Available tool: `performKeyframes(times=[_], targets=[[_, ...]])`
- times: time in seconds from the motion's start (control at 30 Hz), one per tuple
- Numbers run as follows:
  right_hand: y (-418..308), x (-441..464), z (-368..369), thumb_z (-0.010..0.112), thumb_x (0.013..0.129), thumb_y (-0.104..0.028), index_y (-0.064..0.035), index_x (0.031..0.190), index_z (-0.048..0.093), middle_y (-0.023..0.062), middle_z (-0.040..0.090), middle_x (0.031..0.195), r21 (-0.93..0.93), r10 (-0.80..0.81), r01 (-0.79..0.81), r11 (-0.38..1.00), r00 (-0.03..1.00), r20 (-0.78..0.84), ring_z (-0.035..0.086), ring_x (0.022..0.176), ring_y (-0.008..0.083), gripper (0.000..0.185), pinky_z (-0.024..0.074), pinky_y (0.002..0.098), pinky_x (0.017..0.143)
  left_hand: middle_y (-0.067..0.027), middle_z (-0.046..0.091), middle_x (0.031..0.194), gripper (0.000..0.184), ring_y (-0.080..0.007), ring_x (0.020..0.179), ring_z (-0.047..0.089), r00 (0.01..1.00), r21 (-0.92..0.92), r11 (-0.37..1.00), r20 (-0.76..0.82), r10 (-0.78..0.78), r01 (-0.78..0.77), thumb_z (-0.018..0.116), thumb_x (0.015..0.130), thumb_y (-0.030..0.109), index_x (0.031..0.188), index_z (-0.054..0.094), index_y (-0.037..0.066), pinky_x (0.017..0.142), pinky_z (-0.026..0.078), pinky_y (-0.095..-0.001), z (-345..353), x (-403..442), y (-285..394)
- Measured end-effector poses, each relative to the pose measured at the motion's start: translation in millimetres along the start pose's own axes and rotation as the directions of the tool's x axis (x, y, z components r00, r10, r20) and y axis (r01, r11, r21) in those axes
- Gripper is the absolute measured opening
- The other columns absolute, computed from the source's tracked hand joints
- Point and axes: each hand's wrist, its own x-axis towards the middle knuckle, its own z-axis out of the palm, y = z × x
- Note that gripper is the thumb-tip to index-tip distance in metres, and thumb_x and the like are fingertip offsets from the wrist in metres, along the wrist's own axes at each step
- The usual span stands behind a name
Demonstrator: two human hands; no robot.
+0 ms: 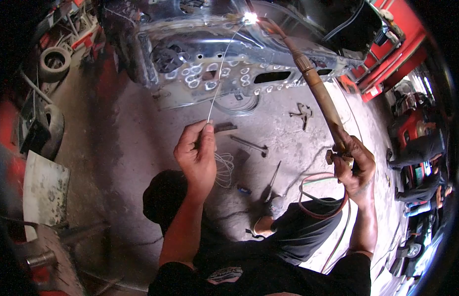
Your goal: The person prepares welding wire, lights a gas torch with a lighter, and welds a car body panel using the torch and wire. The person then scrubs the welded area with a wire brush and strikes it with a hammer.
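My left hand (197,153) pinches a thin filler rod (220,74) between thumb and fingers. The rod runs up and right to a bright glow on a car body panel (229,52) of bare, scorched metal. Wrapped around the handle of a gas welding torch (316,89) is my right hand (356,165), close to the valve knobs. The torch slants up and left, and its tip ends beside the same glow. The glare hides the exact spot where rod and tip meet the metal. Ringed weld marks and slots cover the panel's lower part.
Hoses (328,214) loop from the torch past my knee. On the floor lie a hammer (249,144), a clamp-like tool (302,114), a screwdriver-like tool (274,180) and coiled wire (224,170). Tyres (55,61) stand at left. People (422,148) are at the far right.
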Motion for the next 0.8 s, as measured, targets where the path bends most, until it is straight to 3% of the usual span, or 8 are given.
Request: performKeyframes(times=[0.2, 0.3, 0.4, 0.7, 0.8], targets=[[3.0, 0.8, 1.5, 0.069, 0.08, -0.009, -0.0025, 0.131, 0.059, 0.0084, 0.059, 0.082, 0.045, -0.022, 0.023, 0.999, 1.0, -0.007, 0.058, 0.073, 0.0171, 0.052, 0.0479, 0.0303, 0.069, 0.0045, 0.052, 0.068, 0.012, -0.0012, 0.054, 0.041, 0.999, 0.008, 0.999, -0.011, 0.031, -0.031, 0.057, 0.099, 0.007, 0.102, 0.064, -0.002, 0.046, 0.031, -0.0197, 0.4, 0.5, -3.5], [3.6, 0.6, -3.5, 0.064, 0.084, -0.011, -0.0035, 0.137, 0.056, 0.0088, 0.06, 0.091, -0.011, -0.009, 0.01, 1.0, 0.998, 0.055, 0.064, 0.079, 0.0167, 0.053, 0.051, 0.0295, 0.072, 0.0045, 0.052, 0.068, 0.012, -0.0012, 0.054, 0.041, 1.0, 0.0, 1.0, -0.015, 0.014, -0.014, 0.057, 0.099, 0.007, 0.102, 0.064, -0.002, 0.046, 0.031, -0.0197, 0.8, 0.4, -2.4], [0.9, 1.0, 0.6, 0.068, 0.078, -0.001, -0.0027, 0.131, 0.06, 0.0088, 0.061, 0.083, 0.028, -0.005, 0.005, 1.0, 1.0, -0.001, 0.06, 0.075, 0.0169, 0.053, 0.049, 0.0304, 0.071, 0.0046, 0.052, 0.068, 0.012, -0.0012, 0.054, 0.041, 1.0, 0.009, 1.0, -0.015, 0.011, -0.011, 0.058, 0.099, 0.008, 0.102, 0.064, -0.002, 0.046, 0.031, -0.0198, 1.5, 0.7, -1.7], [-0.3, 1.7, 2.4, 0.067, 0.079, -0.003, -0.0021, 0.13, 0.061, 0.0063, 0.057, 0.08, 0.02, -0.001, 0.002, 1.0, 1.0, -0.014, 0.057, 0.073, 0.0145, 0.051, 0.0478, 0.0285, 0.07, 0.0049, 0.051, 0.068, 0.013, -0.0013, 0.054, 0.04, 1.0, -0.009, 1.0, -0.01, 0.002, -0.003, 0.057, 0.099, 0.008, 0.103, 0.064, -0.002, 0.046, 0.03, -0.0198, 2.3, 0.5, -1.6], [-0.3, 1.7, -4.9, 0.06, 0.083, -0.005, -0.0023, 0.135, 0.057, 0.0087, 0.059, 0.091, -0.058, 0.0, 0.004, 0.998, 0.998, 0.07, 0.062, 0.078, 0.0154, 0.052, 0.0514, 0.029, 0.073, 0.0048, 0.051, 0.068, 0.013, -0.0013, 0.054, 0.04, 0.999, -0.012, 0.999, 0.009, 0.031, -0.031, 0.057, 0.099, 0.008, 0.103, 0.063, -0.003, 0.046, 0.03, -0.0197, 1.8, 1.4, -1.4]])
